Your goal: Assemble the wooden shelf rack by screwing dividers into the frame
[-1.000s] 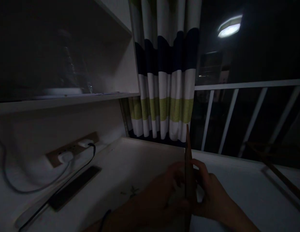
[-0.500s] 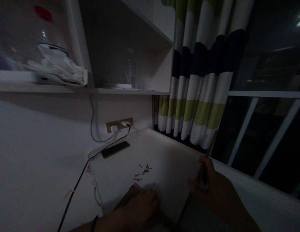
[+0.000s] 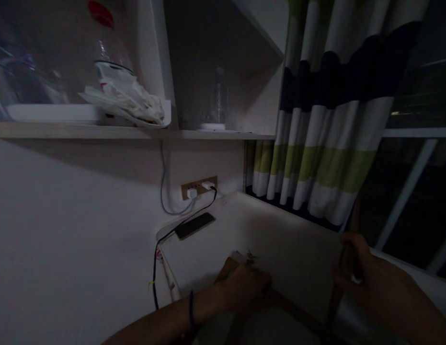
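Note:
In the dim head view, my left hand (image 3: 244,286) is closed around a brown wooden strip, one end of which shows beside the fingers. My right hand (image 3: 384,282) wraps a long wooden bar (image 3: 336,304) that slants upward past its fingers. Another brown strip (image 3: 298,311) runs between the two hands, low in the picture; how the pieces join is too dark to tell. Several small screws (image 3: 250,258) lie on the white desk (image 3: 280,239), just beyond my left hand and partly hidden by it. A dark band circles my left wrist.
A phone (image 3: 195,225) lies at the desk's back left, near a black cable (image 3: 154,282). Plugs sit in the wall socket (image 3: 199,187). Overhead, a shelf (image 3: 215,134) holds bottles. A striped curtain (image 3: 312,158) and window bars stand on the right.
The view has swung left, shifting the scene rightward. My left hand has moved forward with the wooden strip and now covers part of the screws. My right hand keeps its hold.

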The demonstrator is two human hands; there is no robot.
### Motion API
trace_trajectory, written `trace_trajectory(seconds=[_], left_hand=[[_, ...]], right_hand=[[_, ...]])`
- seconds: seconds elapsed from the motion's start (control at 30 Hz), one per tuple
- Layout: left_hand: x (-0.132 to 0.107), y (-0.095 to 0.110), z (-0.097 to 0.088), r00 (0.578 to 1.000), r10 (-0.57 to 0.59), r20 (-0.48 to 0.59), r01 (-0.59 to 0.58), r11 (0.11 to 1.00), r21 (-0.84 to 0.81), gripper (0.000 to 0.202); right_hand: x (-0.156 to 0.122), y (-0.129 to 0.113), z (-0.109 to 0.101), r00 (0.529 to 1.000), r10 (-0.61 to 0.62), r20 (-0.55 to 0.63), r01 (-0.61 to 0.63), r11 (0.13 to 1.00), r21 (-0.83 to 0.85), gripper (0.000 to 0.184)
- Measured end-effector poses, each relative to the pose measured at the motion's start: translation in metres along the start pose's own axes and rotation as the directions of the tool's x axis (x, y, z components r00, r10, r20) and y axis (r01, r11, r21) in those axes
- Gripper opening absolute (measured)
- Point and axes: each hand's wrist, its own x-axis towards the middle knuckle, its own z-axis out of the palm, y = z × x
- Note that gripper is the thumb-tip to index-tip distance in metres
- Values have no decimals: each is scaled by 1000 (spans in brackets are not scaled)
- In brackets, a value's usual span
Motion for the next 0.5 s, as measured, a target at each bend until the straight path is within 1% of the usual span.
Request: trace_trajectory(seconds=[0.13,0.3,0.4,0.5], left_hand=[[-1,-16,-16,992,39,-117,-40,999,0,38],[0,-18,-36,959,106,-261,-111,994,-4,37],[3,-15,-45,934,140,-330,-143,990,14,37],[6,-13,-52,911,157,-381,-152,987,43,40]], right_hand=[[12,-13,4,998,-7,57,9,999,-34,47],[23,-19,6,981,-29,191,38,998,-43,48],[28,-29,3,969,-17,246,26,999,-32,57],[29,-36,3,965,11,261,3,999,-53,68]])
